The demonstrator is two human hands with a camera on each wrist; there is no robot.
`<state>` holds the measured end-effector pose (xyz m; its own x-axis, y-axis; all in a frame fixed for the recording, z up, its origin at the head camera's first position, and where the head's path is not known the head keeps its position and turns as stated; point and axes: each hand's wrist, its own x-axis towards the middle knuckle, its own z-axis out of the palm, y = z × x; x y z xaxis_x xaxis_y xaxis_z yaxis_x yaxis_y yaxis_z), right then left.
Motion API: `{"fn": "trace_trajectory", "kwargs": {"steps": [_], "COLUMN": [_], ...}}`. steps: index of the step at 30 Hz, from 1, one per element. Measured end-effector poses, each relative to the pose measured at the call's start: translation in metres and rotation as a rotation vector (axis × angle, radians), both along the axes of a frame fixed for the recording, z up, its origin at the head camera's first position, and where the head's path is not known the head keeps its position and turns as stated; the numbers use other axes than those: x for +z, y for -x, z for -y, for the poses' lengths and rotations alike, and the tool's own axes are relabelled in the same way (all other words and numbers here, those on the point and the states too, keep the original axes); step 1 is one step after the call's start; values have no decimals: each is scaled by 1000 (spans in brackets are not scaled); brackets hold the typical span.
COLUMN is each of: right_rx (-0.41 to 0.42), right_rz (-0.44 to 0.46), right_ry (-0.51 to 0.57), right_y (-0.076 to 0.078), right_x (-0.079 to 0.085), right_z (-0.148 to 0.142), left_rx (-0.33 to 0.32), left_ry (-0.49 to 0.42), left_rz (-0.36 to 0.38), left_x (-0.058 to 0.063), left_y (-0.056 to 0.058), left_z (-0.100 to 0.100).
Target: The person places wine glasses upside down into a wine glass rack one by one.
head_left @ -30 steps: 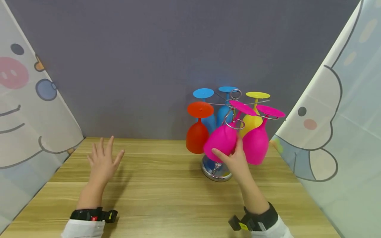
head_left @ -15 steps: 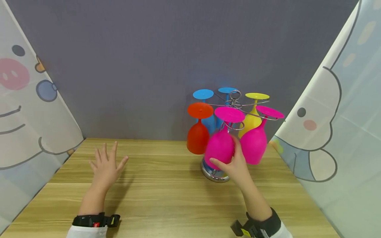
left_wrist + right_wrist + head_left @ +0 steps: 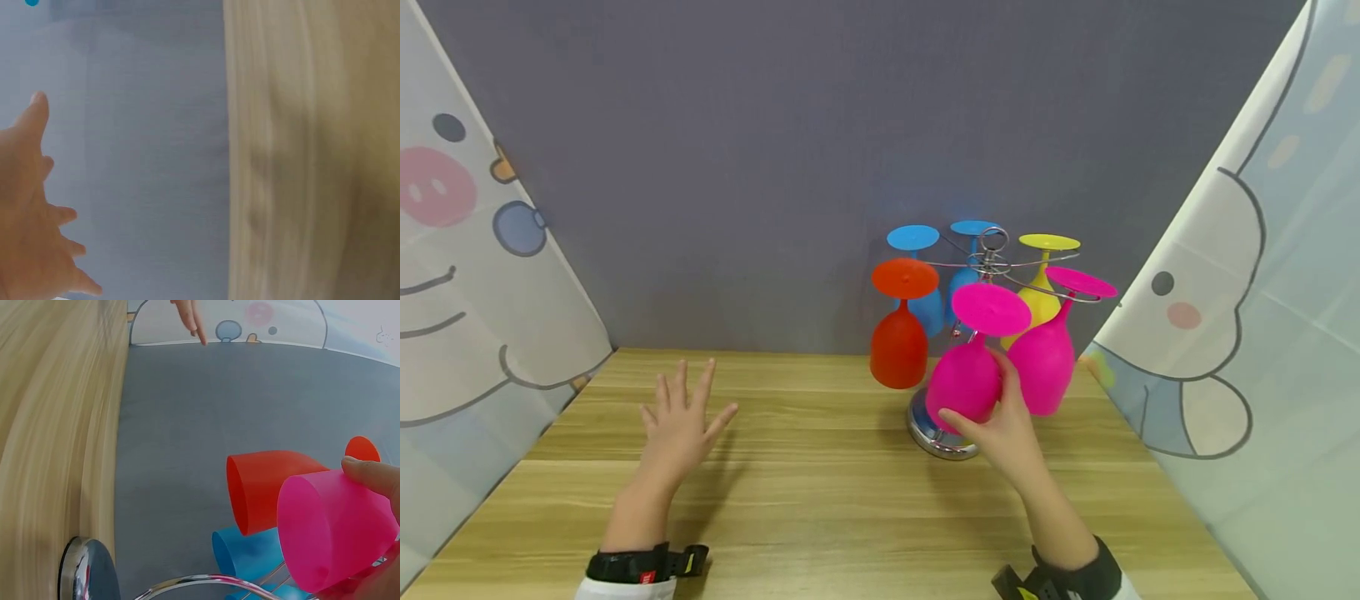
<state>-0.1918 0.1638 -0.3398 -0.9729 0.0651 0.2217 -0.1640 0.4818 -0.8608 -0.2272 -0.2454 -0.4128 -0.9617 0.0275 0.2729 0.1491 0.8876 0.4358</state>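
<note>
My right hand (image 3: 1011,433) grips the bowl of a pink goblet (image 3: 964,383), which is upside down in front of a metal goblet rack (image 3: 992,265). In the right wrist view, the thumb (image 3: 369,474) lies along the goblet's side and its open rim faces the camera. Another pink goblet (image 3: 1043,360), a red goblet (image 3: 898,346), a yellow goblet (image 3: 1037,307) and two blue goblets (image 3: 928,310) hang by their feet from the rack. My left hand (image 3: 676,437) is held over the left of the table with fingers spread, touching nothing.
The rack's round chrome base (image 3: 942,448) stands on the wooden table (image 3: 820,517). A grey panel (image 3: 737,183) rises behind the table. Printed cloth panels (image 3: 1285,367) flank both sides.
The gripped pink goblet swings from tilted to nearly upright, coming off the rack's wire loop and toward me. My left hand drifts slightly right and down.
</note>
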Motion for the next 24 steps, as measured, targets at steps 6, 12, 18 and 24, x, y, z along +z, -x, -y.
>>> {"fn": "trace_trajectory", "kwargs": {"steps": [6, 12, 18, 24], "right_rx": [16, 42, 67, 131], "right_rz": [-16, -82, -247, -639], "right_ry": [-29, -33, -64, 129], "right_y": [0, 0, -4, -6], "right_x": [-4, -7, -7, -3], "right_z": [-2, -3, -6, -30], "left_rx": [3, 9, 17, 3], "left_ry": [15, 14, 22, 26], "left_rz": [7, -6, 4, 24], "left_x": [7, 10, 8, 10], "left_y": [-7, -10, -11, -8], "left_z": [-5, -5, -1, -2]}}
